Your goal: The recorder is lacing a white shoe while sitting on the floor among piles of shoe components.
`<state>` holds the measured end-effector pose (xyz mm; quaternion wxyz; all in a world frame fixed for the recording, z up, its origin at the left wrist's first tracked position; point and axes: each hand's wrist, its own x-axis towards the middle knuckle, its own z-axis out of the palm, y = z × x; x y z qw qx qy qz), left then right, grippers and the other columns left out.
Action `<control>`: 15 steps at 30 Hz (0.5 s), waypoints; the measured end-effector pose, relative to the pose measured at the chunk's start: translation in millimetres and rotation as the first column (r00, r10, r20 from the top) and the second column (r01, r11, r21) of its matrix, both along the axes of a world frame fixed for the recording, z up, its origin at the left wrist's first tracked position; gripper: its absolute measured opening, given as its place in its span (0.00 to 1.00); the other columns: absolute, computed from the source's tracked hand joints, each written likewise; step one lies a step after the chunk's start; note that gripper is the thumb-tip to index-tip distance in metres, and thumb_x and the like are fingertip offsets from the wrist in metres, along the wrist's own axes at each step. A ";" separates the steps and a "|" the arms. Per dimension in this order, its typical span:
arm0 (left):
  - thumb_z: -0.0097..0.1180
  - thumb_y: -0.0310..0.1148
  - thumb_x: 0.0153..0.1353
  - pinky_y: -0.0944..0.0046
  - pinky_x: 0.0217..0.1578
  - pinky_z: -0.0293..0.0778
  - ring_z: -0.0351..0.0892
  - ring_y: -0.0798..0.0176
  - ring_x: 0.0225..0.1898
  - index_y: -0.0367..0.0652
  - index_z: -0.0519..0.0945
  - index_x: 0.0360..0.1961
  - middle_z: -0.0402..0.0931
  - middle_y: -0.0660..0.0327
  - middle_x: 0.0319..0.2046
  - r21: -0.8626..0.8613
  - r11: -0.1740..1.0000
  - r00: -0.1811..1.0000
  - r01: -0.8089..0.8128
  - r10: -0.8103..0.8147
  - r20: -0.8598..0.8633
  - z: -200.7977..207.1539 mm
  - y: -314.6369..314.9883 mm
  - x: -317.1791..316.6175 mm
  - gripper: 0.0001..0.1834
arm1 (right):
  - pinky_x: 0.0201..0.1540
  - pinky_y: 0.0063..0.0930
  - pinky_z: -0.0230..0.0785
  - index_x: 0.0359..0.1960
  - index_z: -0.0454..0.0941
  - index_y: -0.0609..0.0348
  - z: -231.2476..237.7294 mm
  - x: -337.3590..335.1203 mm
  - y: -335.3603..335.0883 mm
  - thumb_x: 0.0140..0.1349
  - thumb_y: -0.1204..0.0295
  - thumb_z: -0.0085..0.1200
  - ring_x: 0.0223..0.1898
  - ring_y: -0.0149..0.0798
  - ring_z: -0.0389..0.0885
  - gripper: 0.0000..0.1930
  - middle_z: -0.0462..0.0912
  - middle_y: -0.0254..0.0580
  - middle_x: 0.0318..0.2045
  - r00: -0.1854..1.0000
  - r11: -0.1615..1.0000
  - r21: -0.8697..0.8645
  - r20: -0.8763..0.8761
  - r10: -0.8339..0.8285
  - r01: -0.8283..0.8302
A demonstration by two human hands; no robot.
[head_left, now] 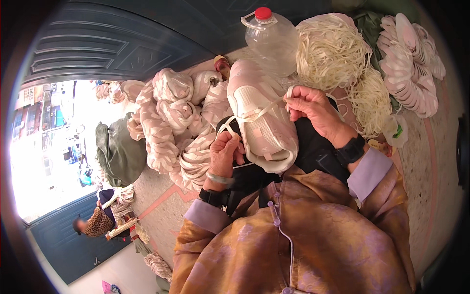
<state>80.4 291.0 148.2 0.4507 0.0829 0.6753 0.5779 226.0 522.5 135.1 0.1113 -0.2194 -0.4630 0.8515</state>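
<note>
A clear plastic jug, red-capped, looks empty. On the lap, a pale pink shoe; left hand and right hand each pinch its cream lace.

Both forearms were raised from the lower edge, bent at the elbows and brought close together before the chest. The left hand was held low, its back turned upward, with the fingers curled shut in a pinch. The right hand was lifted higher and further out, the wrist bent, its fingers drawn together in a tight pinch. A dark band was worn on each wrist.
</note>
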 end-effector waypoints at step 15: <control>0.51 0.33 0.63 0.78 0.13 0.60 0.66 0.75 0.11 0.42 0.76 0.27 0.74 0.65 0.17 -0.063 0.992 0.989 -0.109 0.102 -0.112 20.8 -41.8 -13.7 0.09 | 0.25 0.14 0.64 0.31 0.77 0.58 3.4 -2.7 -11.4 0.61 0.71 0.55 0.20 0.20 0.69 0.04 0.75 0.27 0.23 0.998 0.989 0.141 0.055 -0.042 0.034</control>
